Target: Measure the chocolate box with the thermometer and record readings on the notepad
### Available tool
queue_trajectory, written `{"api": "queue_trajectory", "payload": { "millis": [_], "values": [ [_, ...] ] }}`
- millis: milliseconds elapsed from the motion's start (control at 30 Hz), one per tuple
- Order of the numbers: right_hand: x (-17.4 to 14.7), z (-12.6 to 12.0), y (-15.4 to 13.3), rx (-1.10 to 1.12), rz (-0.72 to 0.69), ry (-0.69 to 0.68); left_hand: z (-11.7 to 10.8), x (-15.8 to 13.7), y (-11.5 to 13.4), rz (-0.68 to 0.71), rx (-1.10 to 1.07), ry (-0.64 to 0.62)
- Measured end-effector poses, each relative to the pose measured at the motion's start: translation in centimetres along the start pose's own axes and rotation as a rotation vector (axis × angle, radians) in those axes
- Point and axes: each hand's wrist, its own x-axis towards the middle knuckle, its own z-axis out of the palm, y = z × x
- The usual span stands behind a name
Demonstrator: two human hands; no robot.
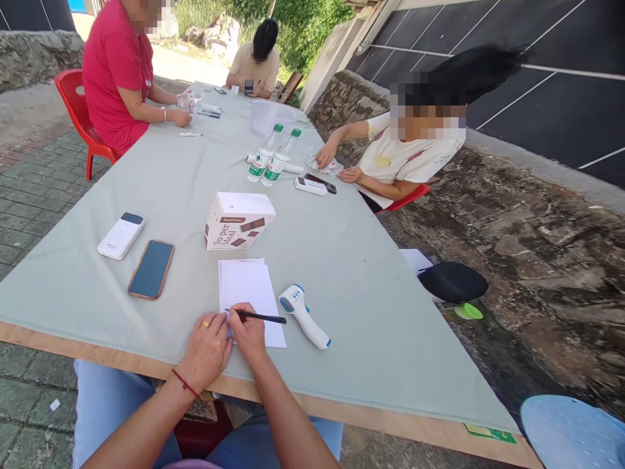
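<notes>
My right hand (249,335) is closed round a black pen (263,318), its tip over the left part of some white paper sheets (249,286). Close beside it, my left hand (208,348) rests on the table at the paper's lower left corner, fingers curled and pressed together. A small pale patch shows between the two hands; what it is, I cannot make out. Just right of the sheets lies a white and blue infrared thermometer (305,316). Behind the paper stands a white and brown box (239,221) marked "Super Meal".
On the left lie a phone (151,269) and a white power bank (121,236). Two water bottles (269,156) and a pale basin (271,117) stand farther back on the table (371,326). Three people sit round it, two handling clear packets. A blue stool (573,430) is at lower right.
</notes>
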Motion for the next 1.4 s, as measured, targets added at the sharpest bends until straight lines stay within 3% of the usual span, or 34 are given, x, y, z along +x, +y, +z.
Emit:
{"api": "queue_trajectory", "payload": {
  "millis": [1400],
  "values": [
    [0.00, -0.03, 0.00, -0.028, -0.027, 0.036, -0.06, 0.07, 0.00, -0.003, 0.005, -0.010]
  ]
}}
